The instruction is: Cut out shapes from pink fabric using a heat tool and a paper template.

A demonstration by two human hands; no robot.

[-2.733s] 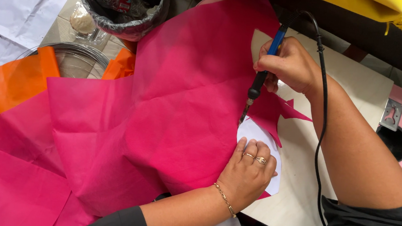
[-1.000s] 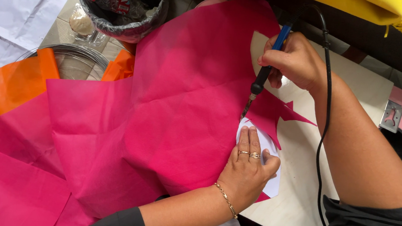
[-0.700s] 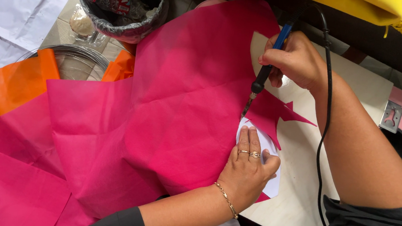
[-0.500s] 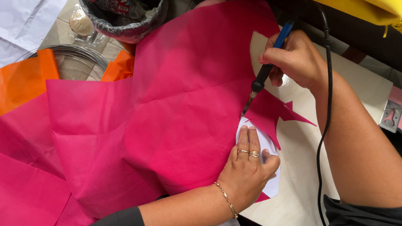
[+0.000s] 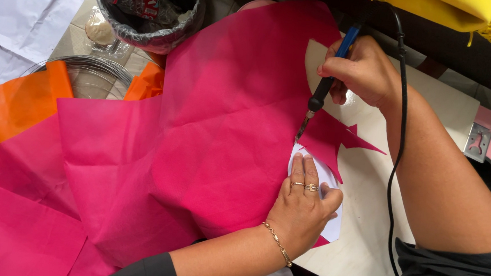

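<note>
My right hand (image 5: 360, 71) grips a corded hot-cutting pen (image 5: 324, 91) with a blue and black handle; its tip touches the edge of a large pink fabric sheet (image 5: 216, 136). My left hand (image 5: 304, 204) lies flat, fingers pressing the pink fabric and a white paper template (image 5: 330, 179) onto a pale board (image 5: 370, 188). A cut pointed pink piece (image 5: 330, 142) lies just right of the tip. The black cord (image 5: 398, 138) runs down along my right forearm.
A black-lined bin (image 5: 150, 8) holding a plastic bottle stands at the top left. Orange fabric (image 5: 17, 102) and a wire coil (image 5: 95, 76) lie to the left, white sheeting (image 5: 16, 3) beyond. Yellow fringed material (image 5: 471, 12) sits top right, and a pink surface with a metal bracket (image 5: 479, 142) at right.
The cutting tip has crept slightly along the fabric edge near my left fingers. My left hand shifted a little up toward the tip since the oldest frame, then stayed pressed down.
</note>
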